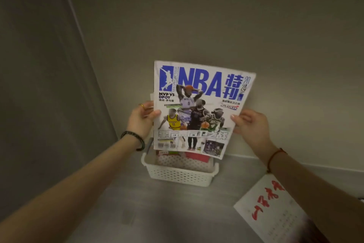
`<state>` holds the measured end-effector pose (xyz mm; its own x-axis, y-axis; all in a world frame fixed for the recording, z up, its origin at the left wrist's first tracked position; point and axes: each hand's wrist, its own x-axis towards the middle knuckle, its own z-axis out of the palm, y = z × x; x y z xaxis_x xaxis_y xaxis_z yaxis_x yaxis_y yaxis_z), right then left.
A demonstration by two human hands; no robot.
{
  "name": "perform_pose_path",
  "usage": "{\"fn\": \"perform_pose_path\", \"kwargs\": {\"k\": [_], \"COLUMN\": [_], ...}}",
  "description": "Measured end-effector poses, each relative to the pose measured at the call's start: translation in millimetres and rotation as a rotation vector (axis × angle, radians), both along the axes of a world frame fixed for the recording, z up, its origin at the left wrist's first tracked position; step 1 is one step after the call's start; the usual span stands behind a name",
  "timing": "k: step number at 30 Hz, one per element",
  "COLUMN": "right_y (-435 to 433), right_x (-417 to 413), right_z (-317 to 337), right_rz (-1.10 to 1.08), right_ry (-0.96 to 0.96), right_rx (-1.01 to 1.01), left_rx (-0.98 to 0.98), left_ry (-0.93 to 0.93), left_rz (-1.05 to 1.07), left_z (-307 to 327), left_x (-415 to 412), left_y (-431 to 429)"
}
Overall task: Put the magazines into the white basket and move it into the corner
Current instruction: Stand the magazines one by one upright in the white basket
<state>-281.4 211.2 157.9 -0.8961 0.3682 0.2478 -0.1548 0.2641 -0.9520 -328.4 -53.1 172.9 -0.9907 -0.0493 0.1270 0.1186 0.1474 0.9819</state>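
Note:
An NBA magazine [199, 108] with a white cover and blue title stands upright over the white basket [178, 173], its lower edge at the basket's far side. My left hand [140, 119] grips its left edge and my right hand [249, 124] grips its right edge. Behind it, other magazines with red covers [197, 157] stand inside the basket and lean toward the wall. The perforated basket sits on the grey floor close to the wall.
A white magazine with red brush lettering [269, 203] lies on the floor at the lower right, partly under my right forearm. A wall corner [94, 85] runs down at the left of the basket. Grey floor [157, 213] stretches in front.

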Motion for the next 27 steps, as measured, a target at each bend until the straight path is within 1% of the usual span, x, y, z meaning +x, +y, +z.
{"fn": "perform_pose_path", "kwargs": {"k": [3,9,14,16,20,23,27], "right_y": [-22,-41,-47,-46,-42,-37,-25], "right_x": [-24,-52,-60,-62,-67,-72,-63], "right_z": [-8,-51,-82,-89,-94,-92,-87], "right_rz": [-0.050,-0.146,-0.218,-0.250,-0.301,-0.302,-0.262], "right_ry": [-0.031,-0.102,-0.187,-0.201,-0.222,-0.262,-0.307], "right_rx": [0.028,0.067,-0.034,-0.084,-0.082,-0.022,0.064], "left_rx": [0.047,0.104,0.099,0.071,0.000,-0.051,-0.045], "left_ry": [-0.022,-0.150,-0.236,-0.218,-0.199,-0.195,-0.170], "left_rz": [0.088,0.178,0.226,0.240,0.262,0.298,0.290], "left_z": [-14,-73,-112,-117,-115,-115,-110], "left_x": [-33,-72,-81,-84,-89,-87,-65], "left_y": [-10,-17,-21,-19,-12,-9,-4]}}
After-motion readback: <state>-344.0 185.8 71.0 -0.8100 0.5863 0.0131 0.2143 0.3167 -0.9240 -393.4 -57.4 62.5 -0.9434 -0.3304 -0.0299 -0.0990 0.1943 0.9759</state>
